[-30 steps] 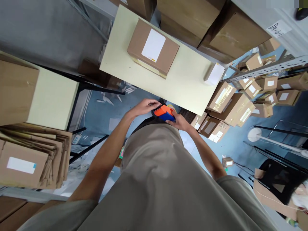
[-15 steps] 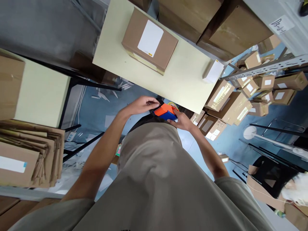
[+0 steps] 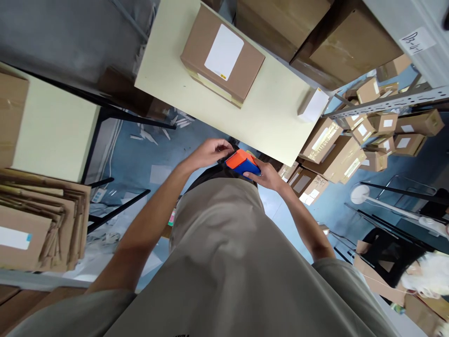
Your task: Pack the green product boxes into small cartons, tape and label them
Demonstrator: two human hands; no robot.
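I hold an orange and blue tape dispenser (image 3: 242, 163) in front of my waist, just below the near edge of a pale yellow table (image 3: 277, 126). My right hand (image 3: 268, 175) is closed around its lower side. My left hand (image 3: 210, 152) has its fingers curled at the dispenser's left end, pinching something dark there that I cannot make out. On the table lies a brown cardboard box (image 3: 222, 54) with a white label, and a small white box (image 3: 312, 105) sits near the right edge.
Many labelled cardboard boxes (image 3: 336, 150) are piled on the blue floor at right, under a metal shelf (image 3: 386, 100). Flattened cartons (image 3: 38, 220) are stacked at left beside another table (image 3: 52, 135). A white fan (image 3: 389, 203) and paper scraps lie on the floor.
The view has shifted slightly. Both hands stay on the dispenser at nearly the same spot, the right hand turning it a little.
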